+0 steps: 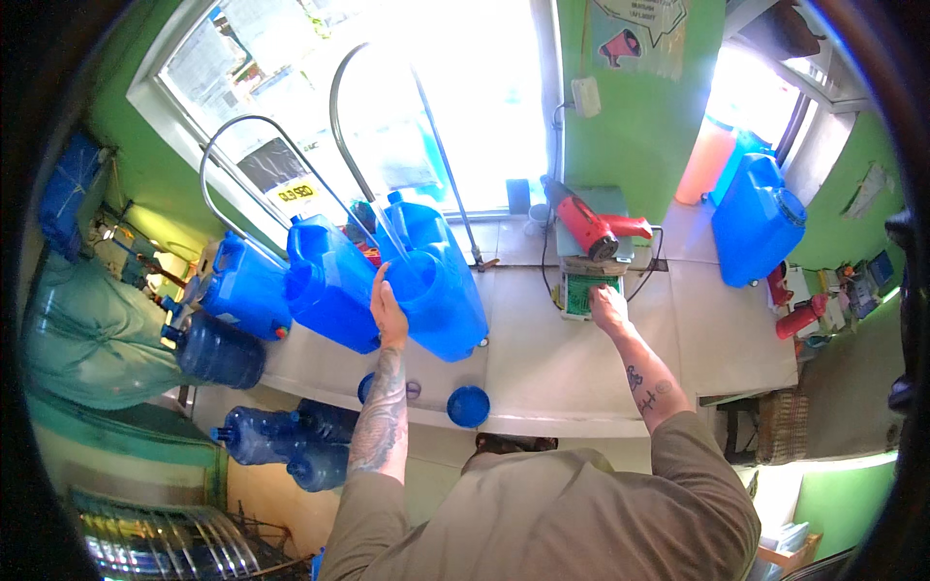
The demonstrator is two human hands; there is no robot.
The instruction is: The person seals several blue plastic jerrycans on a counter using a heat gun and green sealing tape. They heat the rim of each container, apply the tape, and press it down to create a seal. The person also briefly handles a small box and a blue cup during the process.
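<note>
My left hand (390, 309) rests against the side of a blue plastic water container (450, 305), by its wide round opening; whether it grips the container cannot be told. A clear hose (390, 231) from a curved metal pipe (338, 116) reaches into that opening. Just left stands a second blue container (327, 290) with its mouth uncapped. My right hand (609, 308) is at a green mesh-like item (581, 290) in a small light-coloured basket; its fingertips are bent and partly hidden. Behind that, a red heat gun (592, 221) lies on a box.
Two blue lids, one round (468, 407), lie near the counter's front edge (567, 425). More blue containers stand left (243, 290) and far right (755, 225). Clear blue water bottles (254, 434) are below left. A cord (545, 254) runs beside the heat gun.
</note>
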